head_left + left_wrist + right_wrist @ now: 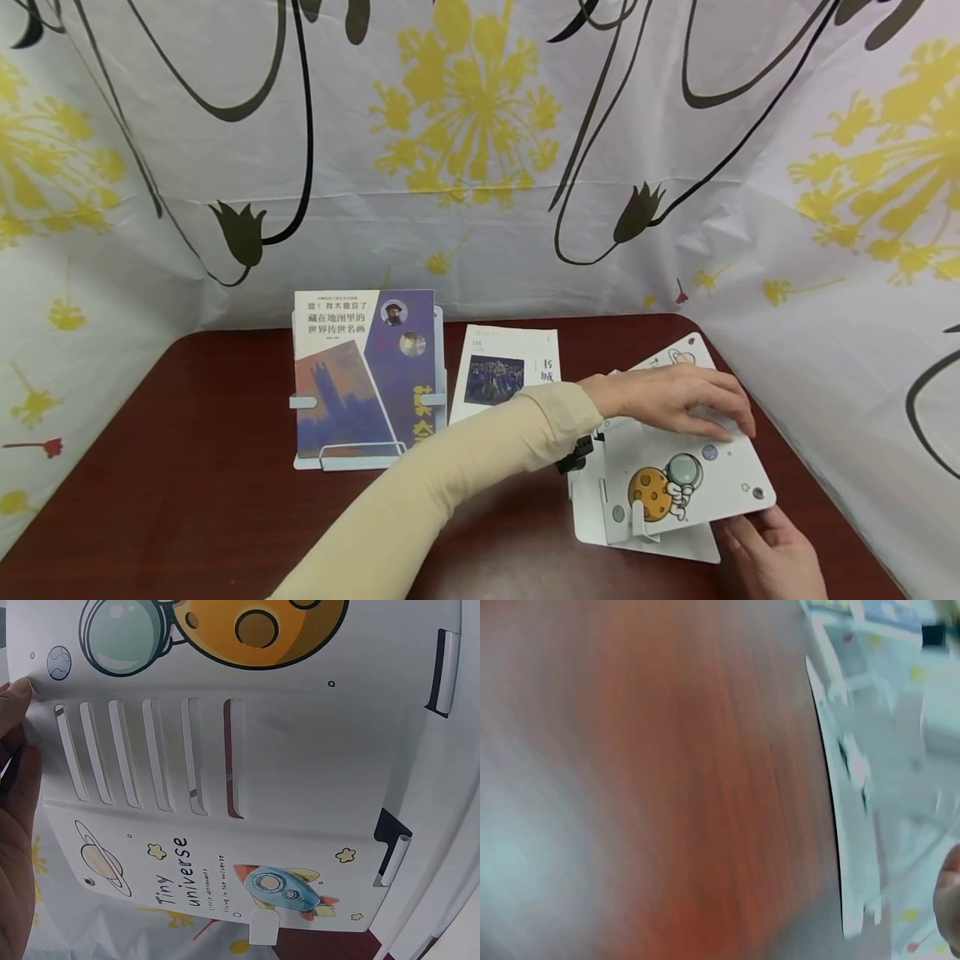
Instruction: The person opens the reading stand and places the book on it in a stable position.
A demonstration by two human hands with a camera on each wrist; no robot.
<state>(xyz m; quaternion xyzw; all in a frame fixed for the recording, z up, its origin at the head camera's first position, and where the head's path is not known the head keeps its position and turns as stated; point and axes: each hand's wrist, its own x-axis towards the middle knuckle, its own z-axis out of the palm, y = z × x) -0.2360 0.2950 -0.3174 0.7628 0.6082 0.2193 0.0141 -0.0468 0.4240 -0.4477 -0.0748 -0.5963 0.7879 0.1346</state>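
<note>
A white folding book stand (pixel 697 467), printed with an astronaut, planets and a rocket, lies tilted at the right of the table, its upper panel raised above its base plate (pixel 675 546). My left hand (pixel 693 400) reaches across from the left and grips the panel's far edge. In the left wrist view, the thumb (pixel 16 697) lies at the edge of the slotted panel (pixel 300 757). My right hand (pixel 776 554) is at the panel's near right corner, its fingertips partly hidden beneath it. The right wrist view is blurred, with part of that hand (pixel 949 900) at its right edge.
A second white stand (pixel 303 462) holds an upright book (pixel 408 367) with a purple and white cover, left of centre. Beside it a white book (pixel 517 343) is partly covered by my left sleeve (pixel 450 475). A patterned curtain (pixel 480 250) hangs behind the dark red table (pixel 187 467).
</note>
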